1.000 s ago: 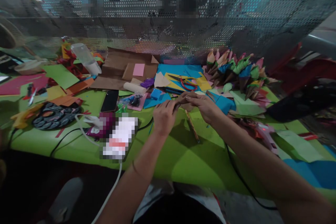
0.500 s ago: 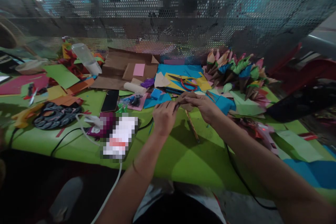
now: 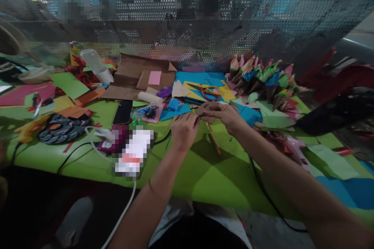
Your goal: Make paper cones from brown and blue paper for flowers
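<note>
Both hands meet above the middle of the green table (image 3: 233, 179). My left hand (image 3: 184, 130) is closed, its fingers pinching a piece of brown paper (image 3: 206, 107). From the other side, my right hand (image 3: 223, 116) grips the same paper between thumb and fingers. Much of the paper is hidden behind the fingers, so its exact shape is unclear. Just below the hands, a thin yellowish patterned stick (image 3: 214, 139), perhaps a pencil, lies on the table. Red-handled scissors (image 3: 209, 92) rest on yellow and blue paper behind them.
Paper flowers in brown cones (image 3: 263, 76) crowd the back right. A pink glue gun (image 3: 295, 151) with a lit red light lies at right. On the left are a black phone (image 3: 122, 113), a blurred-out phone (image 3: 134, 153) with a white cable, and a dark tray (image 3: 62, 130).
Both hands stay in nearly the same place, still on the brown paper. My right hand's fingers have shifted slightly left, closer to my left hand.
</note>
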Demonstrator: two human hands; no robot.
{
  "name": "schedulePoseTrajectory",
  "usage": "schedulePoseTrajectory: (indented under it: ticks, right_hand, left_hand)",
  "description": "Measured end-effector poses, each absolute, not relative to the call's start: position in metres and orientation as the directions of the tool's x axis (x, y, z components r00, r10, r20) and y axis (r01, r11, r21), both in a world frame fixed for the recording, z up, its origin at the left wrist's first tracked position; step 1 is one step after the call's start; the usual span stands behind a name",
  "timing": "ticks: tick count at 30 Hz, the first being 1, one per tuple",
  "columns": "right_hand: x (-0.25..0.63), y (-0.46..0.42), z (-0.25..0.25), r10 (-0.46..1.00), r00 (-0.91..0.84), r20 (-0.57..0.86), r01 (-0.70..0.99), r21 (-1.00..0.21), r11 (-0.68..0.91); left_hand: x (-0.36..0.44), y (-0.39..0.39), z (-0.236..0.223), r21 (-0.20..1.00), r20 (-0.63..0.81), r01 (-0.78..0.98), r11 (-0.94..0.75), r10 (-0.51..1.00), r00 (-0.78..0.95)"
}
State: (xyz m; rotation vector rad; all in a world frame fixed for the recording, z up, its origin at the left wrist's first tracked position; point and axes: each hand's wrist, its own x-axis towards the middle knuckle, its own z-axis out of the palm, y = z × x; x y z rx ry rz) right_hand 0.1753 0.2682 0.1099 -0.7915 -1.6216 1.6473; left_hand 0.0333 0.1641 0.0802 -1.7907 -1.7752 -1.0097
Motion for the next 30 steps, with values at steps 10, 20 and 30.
schedulePoseTrajectory:
  ticks: [10, 20, 30]
  right_hand:
    - [0.175, 0.268, 0.111, 0.809, -0.574, 0.125, 0.005, -0.988, 0.156]
    - [0.175, 0.268, 0.107, 0.775, -0.614, 0.150, -0.005, -0.983, 0.186]
    - [0.180, 0.272, 0.102, 0.719, -0.689, 0.096, 0.038, -0.985, 0.168]
  left_hand:
    - [0.034, 0.165, 0.078, 0.345, 0.680, 0.934, -0.091, 0.710, -0.182]
    - [0.025, 0.180, 0.066, 0.724, 0.516, 0.618, -0.306, 0.835, -0.191]
    - [0.026, 0.180, 0.063, 0.814, 0.416, 0.517, -0.266, 0.887, -0.198]
